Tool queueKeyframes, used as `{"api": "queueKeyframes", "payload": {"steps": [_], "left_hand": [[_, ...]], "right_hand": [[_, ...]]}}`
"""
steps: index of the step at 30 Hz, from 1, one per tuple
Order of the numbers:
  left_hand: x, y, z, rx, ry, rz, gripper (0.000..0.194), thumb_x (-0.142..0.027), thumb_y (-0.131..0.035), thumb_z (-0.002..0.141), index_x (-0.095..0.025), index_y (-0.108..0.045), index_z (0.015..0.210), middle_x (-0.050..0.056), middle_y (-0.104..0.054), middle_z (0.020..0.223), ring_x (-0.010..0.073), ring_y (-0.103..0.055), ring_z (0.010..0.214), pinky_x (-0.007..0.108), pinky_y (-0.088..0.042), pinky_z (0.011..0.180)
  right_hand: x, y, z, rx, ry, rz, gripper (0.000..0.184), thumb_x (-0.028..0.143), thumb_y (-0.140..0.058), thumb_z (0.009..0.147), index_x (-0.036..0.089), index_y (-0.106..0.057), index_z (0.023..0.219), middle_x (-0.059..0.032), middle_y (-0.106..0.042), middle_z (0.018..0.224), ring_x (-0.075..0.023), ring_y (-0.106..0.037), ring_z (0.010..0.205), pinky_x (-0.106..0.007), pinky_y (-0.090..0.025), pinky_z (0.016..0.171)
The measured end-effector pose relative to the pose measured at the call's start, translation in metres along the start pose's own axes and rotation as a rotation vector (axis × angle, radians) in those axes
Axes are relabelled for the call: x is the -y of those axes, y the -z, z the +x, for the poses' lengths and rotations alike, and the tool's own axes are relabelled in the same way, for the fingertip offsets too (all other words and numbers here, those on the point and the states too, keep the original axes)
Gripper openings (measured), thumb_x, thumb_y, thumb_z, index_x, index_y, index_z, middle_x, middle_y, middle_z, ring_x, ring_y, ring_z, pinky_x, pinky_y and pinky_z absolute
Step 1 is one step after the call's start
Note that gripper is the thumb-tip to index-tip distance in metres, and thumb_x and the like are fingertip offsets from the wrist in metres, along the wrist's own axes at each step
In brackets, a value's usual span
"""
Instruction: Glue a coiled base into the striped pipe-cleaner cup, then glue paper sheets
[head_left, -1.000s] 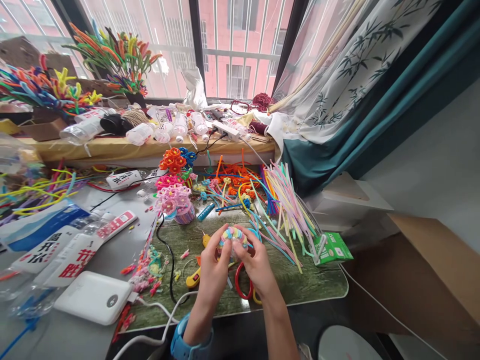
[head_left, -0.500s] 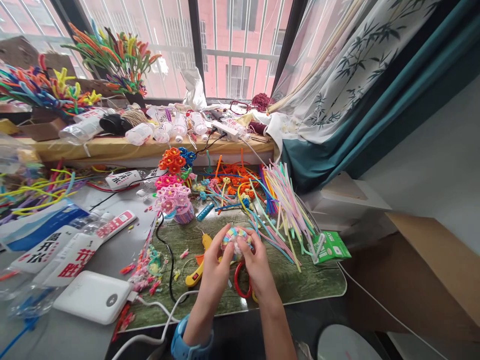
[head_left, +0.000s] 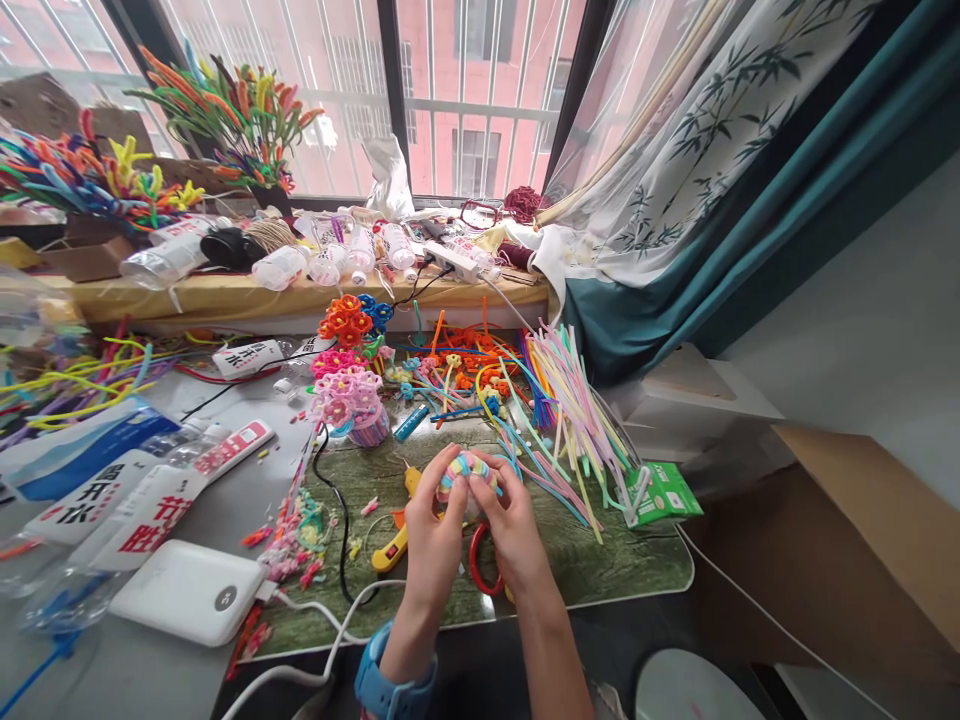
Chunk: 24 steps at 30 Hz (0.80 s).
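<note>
Between both hands is a small round piece of pastel pipe cleaners [head_left: 469,474], striped pink, yellow, blue and white. My left hand [head_left: 436,520] grips its left side, thumb pressed on the near face. Opposite it, my right hand [head_left: 511,518] holds the right side with its thumb also on the front. The lower part of the piece is partly hidden by the thumbs. Just left of my left hand lies a yellow glue gun [head_left: 391,550]. Red-handled scissors [head_left: 486,560] rest beneath my right hand, partly covered by it.
A striped pot of pipe-cleaner flowers [head_left: 349,390] stands behind. Bundled pastel pipe cleaners [head_left: 574,400] lie at the right, beside a green box [head_left: 664,492]. To the left are a white power bank [head_left: 187,592], its cable [head_left: 337,640] and plastic bottles [head_left: 142,510].
The round piece has tipped and shifted slightly left and up between my hands. My left wrist has moved a little to the right. Both hands keep their hold.
</note>
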<state>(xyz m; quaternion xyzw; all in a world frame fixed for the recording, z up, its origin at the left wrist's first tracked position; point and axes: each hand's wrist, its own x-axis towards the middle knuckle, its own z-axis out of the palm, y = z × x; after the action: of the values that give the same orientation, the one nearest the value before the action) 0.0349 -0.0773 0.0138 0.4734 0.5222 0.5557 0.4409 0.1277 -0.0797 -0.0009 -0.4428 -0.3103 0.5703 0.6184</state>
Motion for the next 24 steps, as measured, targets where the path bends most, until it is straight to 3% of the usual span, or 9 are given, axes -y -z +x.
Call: {"api": "queueKeyframes", "payload": {"steps": [9, 15, 24], "left_hand": [[0.002, 0.001, -0.001, 0.025, 0.025, 0.009, 0.045, -0.043, -0.065, 0.087, -0.022, -0.067, 0.126, 0.009, -0.066, 0.134, 0.0284, -0.059, 0.124, 0.04, -0.048, 0.103], [0.001, 0.004, -0.001, 0.061, 0.059, -0.018, 0.047, -0.044, -0.065, 0.087, -0.021, -0.065, 0.128, 0.01, -0.063, 0.138, 0.0299, -0.059, 0.125, 0.039, -0.05, 0.1], [0.007, 0.004, -0.001, 0.078, 0.071, -0.013, 0.05, -0.047, -0.063, 0.088, -0.021, -0.063, 0.131, 0.011, -0.062, 0.138, 0.0291, -0.06, 0.124, 0.038, -0.049, 0.1]], "right_hand": [[-0.005, -0.007, 0.002, -0.098, -0.011, 0.05, 0.038, 0.04, -0.077, 0.073, 0.022, -0.066, 0.105, -0.0054, -0.073, 0.101, -0.0234, -0.072, 0.089, -0.033, -0.058, 0.077], [-0.005, -0.013, 0.0, -0.139, -0.008, 0.07, 0.038, 0.038, -0.074, 0.074, 0.022, -0.066, 0.107, -0.005, -0.073, 0.102, -0.0232, -0.071, 0.091, -0.033, -0.057, 0.08], [-0.001, -0.005, 0.003, -0.103, -0.029, 0.047, 0.042, 0.037, -0.079, 0.069, 0.021, -0.067, 0.106, -0.0065, -0.073, 0.106, -0.0239, -0.071, 0.094, -0.034, -0.057, 0.082]]}}
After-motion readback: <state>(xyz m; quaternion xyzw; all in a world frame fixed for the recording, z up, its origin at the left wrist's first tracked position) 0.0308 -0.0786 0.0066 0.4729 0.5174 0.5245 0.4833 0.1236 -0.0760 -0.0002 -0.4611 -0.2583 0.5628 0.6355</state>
